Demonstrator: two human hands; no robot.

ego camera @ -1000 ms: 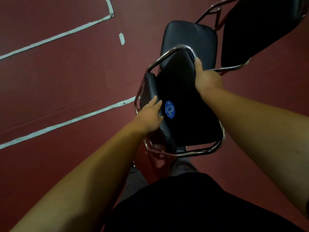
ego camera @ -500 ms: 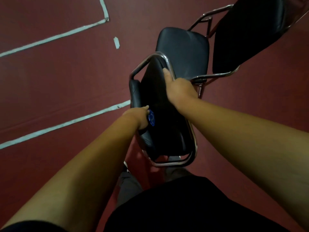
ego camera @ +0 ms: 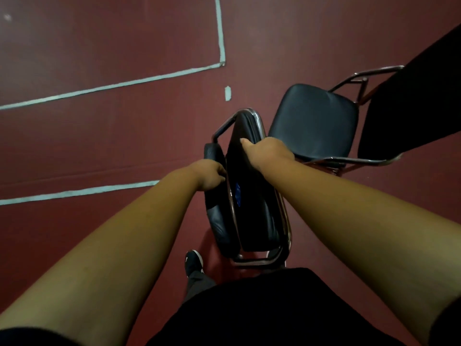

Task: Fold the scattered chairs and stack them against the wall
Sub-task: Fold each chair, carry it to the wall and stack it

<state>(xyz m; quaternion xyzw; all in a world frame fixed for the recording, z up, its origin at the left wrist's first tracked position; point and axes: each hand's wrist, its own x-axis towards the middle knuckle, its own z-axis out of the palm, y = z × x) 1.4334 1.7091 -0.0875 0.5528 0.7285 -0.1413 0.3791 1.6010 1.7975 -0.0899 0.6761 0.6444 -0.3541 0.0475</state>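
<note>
Free red floor from 9 to 12 o'clock; an open chair crowds 2. At centre, left hand and right hand hold the black chrome-framed folded chair, fingers curled round its edges

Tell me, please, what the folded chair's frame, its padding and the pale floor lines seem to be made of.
The folded chair has a frame of metal tube, apparently chromed: it gleams with bright highlights. Its padding looks like black leather or vinyl: smooth, faint sheen, creased. The floor lines are probably adhesive tape: flat, pale, uneven edges.
</note>
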